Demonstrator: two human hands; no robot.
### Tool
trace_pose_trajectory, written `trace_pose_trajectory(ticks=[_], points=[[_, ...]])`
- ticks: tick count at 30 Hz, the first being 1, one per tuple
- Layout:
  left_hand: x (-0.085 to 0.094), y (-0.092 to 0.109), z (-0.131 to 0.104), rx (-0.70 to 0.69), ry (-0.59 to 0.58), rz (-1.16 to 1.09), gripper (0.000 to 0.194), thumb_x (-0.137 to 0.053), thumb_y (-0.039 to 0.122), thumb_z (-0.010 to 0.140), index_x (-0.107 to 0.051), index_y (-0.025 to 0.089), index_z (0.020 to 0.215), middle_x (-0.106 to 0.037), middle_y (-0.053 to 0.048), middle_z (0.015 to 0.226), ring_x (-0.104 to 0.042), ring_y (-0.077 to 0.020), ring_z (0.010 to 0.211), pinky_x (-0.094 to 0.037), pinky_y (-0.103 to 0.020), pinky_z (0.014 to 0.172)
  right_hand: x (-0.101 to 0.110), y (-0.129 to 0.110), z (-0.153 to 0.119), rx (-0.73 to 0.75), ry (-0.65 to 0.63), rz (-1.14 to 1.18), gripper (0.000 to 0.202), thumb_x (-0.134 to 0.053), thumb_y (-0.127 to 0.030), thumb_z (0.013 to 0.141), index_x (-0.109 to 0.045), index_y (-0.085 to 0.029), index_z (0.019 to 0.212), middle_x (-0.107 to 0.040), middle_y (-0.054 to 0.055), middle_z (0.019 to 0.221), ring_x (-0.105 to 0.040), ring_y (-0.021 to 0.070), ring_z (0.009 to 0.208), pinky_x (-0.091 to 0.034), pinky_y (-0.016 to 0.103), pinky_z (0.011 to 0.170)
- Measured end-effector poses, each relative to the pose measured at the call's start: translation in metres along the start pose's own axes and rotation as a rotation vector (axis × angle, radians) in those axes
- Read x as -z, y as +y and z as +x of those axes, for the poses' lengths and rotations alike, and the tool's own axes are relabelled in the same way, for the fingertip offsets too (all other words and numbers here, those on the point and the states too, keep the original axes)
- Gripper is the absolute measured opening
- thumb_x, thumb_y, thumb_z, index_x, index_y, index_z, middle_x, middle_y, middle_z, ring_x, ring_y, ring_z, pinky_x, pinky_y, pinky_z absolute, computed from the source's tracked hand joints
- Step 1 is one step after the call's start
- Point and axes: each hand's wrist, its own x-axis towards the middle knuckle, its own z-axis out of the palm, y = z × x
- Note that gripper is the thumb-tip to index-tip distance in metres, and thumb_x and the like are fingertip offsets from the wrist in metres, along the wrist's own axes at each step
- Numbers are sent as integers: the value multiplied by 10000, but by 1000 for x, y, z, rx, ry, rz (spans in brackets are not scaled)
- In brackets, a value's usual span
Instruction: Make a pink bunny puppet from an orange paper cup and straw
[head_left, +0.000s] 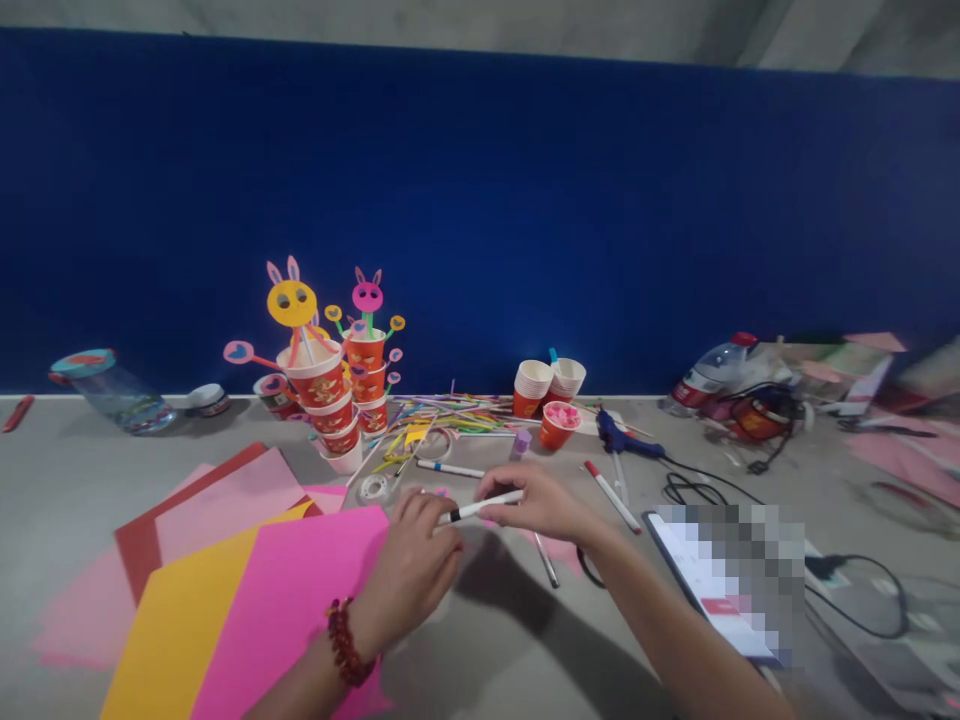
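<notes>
A white marker (487, 504) with a black end is held between both hands above the middle of the table. My left hand (420, 550), with a red bead bracelet on its wrist, has its fingers closed round the black end. Fingers and thumb of my right hand (536, 500) pinch the white end. Small pink and blue paper pieces show partly behind the hands. Just beyond them lies a blue-banded marker (452, 468). A pink sheet (300, 590) and a yellow sheet (180, 610) lie under and beside my left forearm.
Stacked red cups with paper rabbit faces (324, 385) stand at the back left. Further right are plain paper cups (531, 385), a blue glue gun (626, 437) with its cord, a plastic bottle (709, 378) and a tablet (720, 590). A water jug (116, 395) stands far left.
</notes>
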Motion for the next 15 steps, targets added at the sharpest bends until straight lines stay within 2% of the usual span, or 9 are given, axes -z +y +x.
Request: trace_pose_trajectory(ticks=[3,6,9,11,15], points=[[1,10,0,23,-106,33,164,-531,106,896,-657,206,859,-589,-74,904,-572,-237,863,-471,-358,745,-9,-9,-5,-74,13,218,206,-778,-351,775,-713,-172,852,-675,2,745,-613,132,640,-487,223,589],[3,20,0,57,-157,-53,179,-544,96,865,-684,208,858,-613,-77,871,-604,-215,795,-455,-299,666,-25,-8,-5,-83,98,346,301,-793,-437,754,-691,-162,822,-599,-30,628,-540,100,536,-431,203,515],[5,29,2,94,-167,-258,203,-567,78,831,-708,223,855,-686,-67,885,-642,-203,804,-461,-275,686,-40,-2,-4,-61,108,377,336,-760,-472,776,-661,-156,722,-562,-41,555,-481,76,474,-351,187,465],[6,35,3,146,-178,-437,211,-585,79,821,-726,230,863,-703,-43,838,-638,-182,759,-455,-254,673,-46,2,-4,-68,107,485,349,-750,-474,768,-629,-161,671,-555,-44,527,-447,66,428,-292,183,419],[8,42,6,306,-298,-790,106,-659,243,858,-747,194,824,-666,-33,737,-584,-149,652,-419,-232,596,-51,6,-9,-146,214,722,266,-753,-380,692,-607,-165,635,-633,-23,575,-391,39,359,-209,174,355]])
